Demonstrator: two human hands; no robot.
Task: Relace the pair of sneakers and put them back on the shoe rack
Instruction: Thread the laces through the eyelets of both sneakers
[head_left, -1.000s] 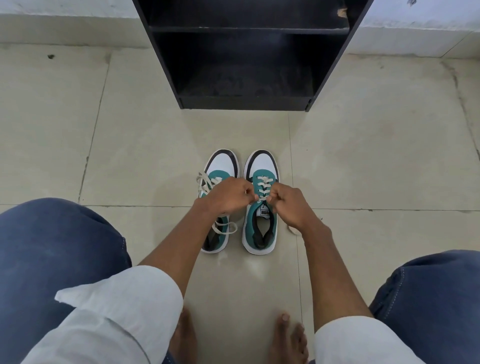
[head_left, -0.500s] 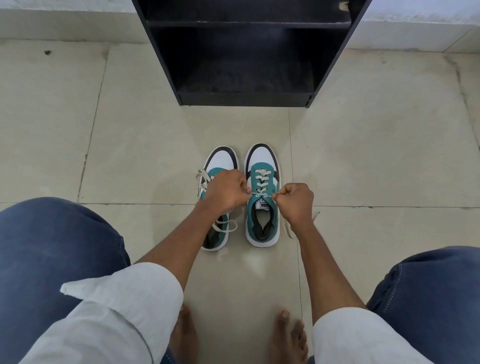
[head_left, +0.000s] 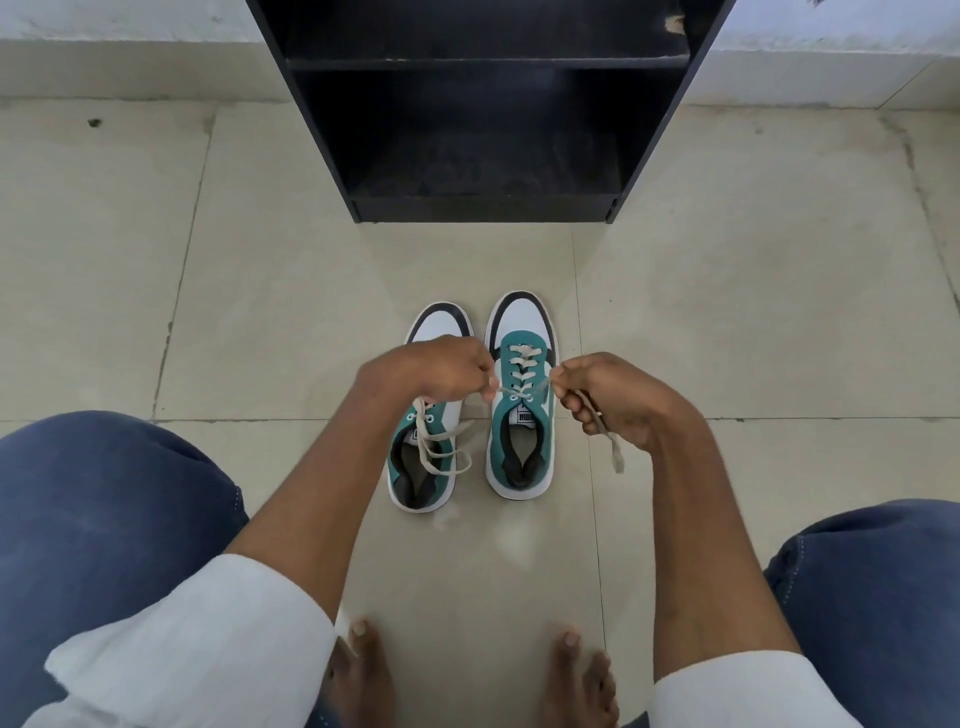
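Two teal, white and black sneakers stand side by side on the tiled floor, toes toward the rack. The right sneaker (head_left: 521, 441) has its beige lace (head_left: 522, 370) crossed through the eyelets. My left hand (head_left: 434, 370) pinches one lace end just left of that shoe, above the left sneaker (head_left: 423, 467). My right hand (head_left: 605, 397) grips the other end, which hangs down below my fist. The lace is pulled taut between both hands. The left sneaker's lace lies loose across its opening. The black shoe rack (head_left: 485, 208) stands beyond the shoes.
Blue-trousered knees frame the view at the left (head_left: 104, 519) and right (head_left: 872, 582). Bare feet (head_left: 363, 675) rest on the floor close to me. Beige floor tiles (head_left: 753, 312) stretch on both sides of the rack, with a white wall base behind.
Both hands have moved apart and upward, drawing the right sneaker's lace ends outward and tight. More of the left sneaker's loose lace shows below my left hand.
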